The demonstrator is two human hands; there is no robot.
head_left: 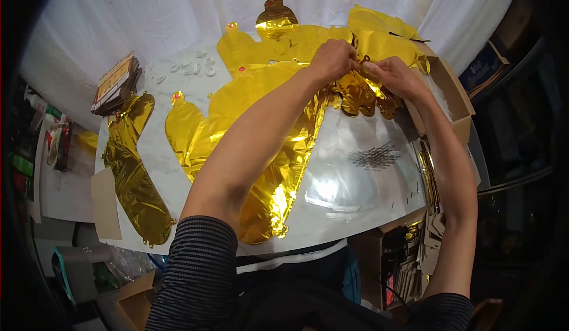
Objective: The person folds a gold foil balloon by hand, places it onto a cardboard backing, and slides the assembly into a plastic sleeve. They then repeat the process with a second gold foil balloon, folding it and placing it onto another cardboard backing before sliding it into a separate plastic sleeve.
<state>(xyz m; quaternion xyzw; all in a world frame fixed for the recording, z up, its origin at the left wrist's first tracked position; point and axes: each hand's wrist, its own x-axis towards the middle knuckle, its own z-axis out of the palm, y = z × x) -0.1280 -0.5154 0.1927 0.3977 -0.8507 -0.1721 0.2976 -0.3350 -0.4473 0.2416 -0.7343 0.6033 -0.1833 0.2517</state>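
Observation:
My left hand (pixel 333 61) and my right hand (pixel 396 77) meet at the far right of the table, fingers pinched together on the edge of a gold foil balloon (pixel 359 94). The balloon is flat and crumpled, and its scalloped lower part hangs below my fingers. Exactly what lies between the fingertips is hidden. Beneath my left forearm spreads a large flat gold foil balloon (pixel 261 97). More yellow-gold foil (pixel 385 32) lies just beyond my hands, along the back of the table.
Clear plastic bags (pixel 332 165) with dark print lie at the right front. At left are a long gold foil piece (pixel 133 171), a stack of printed cards (pixel 115 85) and small white coils (pixel 191 69). A cardboard box (pixel 453 82) stands at the right edge.

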